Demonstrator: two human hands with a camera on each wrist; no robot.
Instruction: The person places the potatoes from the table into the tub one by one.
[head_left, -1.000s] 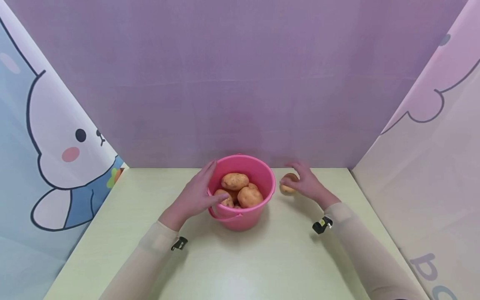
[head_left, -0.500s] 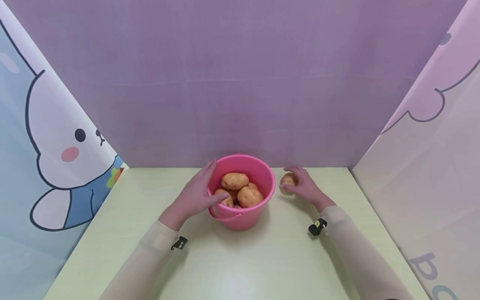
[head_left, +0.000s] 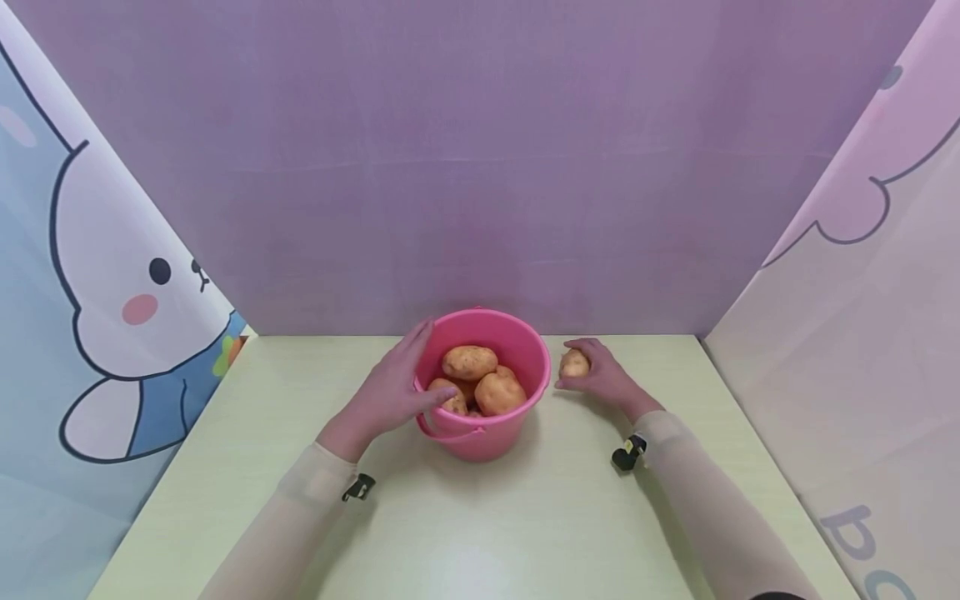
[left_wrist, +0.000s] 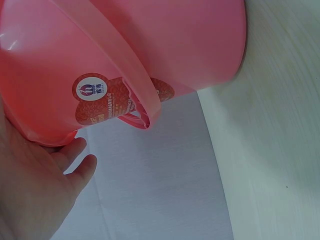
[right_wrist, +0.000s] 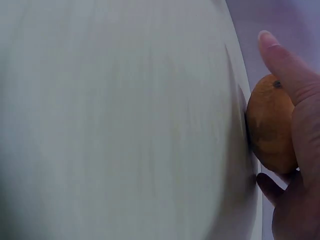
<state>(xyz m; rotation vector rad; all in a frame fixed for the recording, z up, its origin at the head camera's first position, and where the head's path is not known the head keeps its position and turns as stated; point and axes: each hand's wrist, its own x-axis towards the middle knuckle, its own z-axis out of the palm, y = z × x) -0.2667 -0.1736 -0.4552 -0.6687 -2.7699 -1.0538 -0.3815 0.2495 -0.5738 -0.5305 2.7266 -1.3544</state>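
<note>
A pink bucket [head_left: 491, 437] stands upright on the table, with several potatoes [head_left: 501, 393] inside. My left hand [head_left: 390, 387] holds its left side, fingers along the outside and thumb reaching over the rim. In the left wrist view that hand [left_wrist: 35, 185] lies against the bucket [left_wrist: 190, 45], its thumb out of sight. Just right of the bucket, my right hand [head_left: 606, 377] grips a single potato [head_left: 574, 364] between thumb and fingers. The right wrist view shows this potato [right_wrist: 270, 125] close to the tabletop; whether it touches there I cannot tell.
The pale wooden table [head_left: 480, 533] ends at a purple backdrop [head_left: 480, 167]. Printed panels stand at both sides, the left one with a cartoon rabbit [head_left: 120, 292]. The bucket's pink handle [head_left: 450, 436] hangs down at its front left.
My right hand has moved slightly left and its fingers have closed round the loose potato, which has shifted a little. The left hand and the bucket stay where they were.
</note>
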